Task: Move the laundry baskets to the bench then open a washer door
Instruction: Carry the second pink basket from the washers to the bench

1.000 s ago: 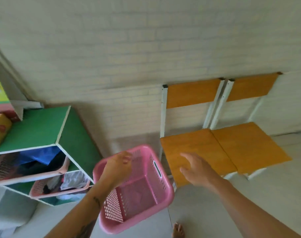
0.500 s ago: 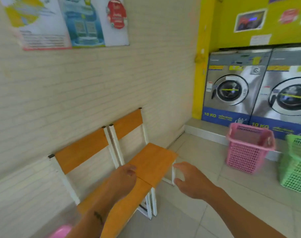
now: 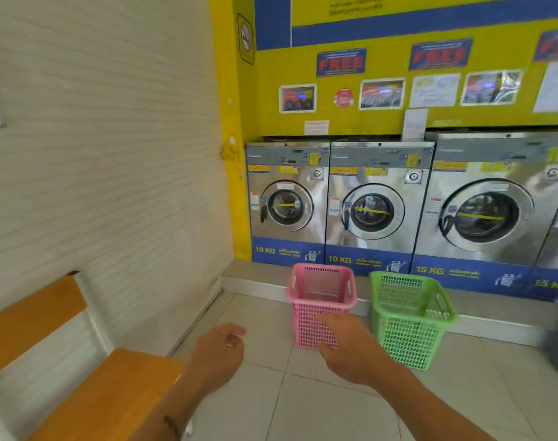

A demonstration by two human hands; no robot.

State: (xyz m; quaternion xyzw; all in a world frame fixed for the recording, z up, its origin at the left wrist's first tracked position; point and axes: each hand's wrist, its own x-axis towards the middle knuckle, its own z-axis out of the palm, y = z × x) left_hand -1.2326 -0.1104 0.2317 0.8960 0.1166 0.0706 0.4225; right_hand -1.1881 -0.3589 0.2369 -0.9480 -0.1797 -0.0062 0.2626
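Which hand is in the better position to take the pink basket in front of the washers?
Probably the right hand. It is open and reaches toward the pink basket, overlapping its lower front in the view. The left hand is loosely curled and empty, off to the left near the orange bench.

open tiled floor [image 3: 261,361] lies ahead of you; the bench [image 3: 112,393] crowds your left, pink basket [image 3: 319,300] and green basket [image 3: 411,316] block the washers [image 3: 376,198]

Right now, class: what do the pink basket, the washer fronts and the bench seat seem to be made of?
Pink basket: moulded plastic, judging by its perforated lattice walls. Washer fronts: probably stainless steel, shiny and reflective. Bench seat: looks like orange laminated board, smooth; frame painted white.
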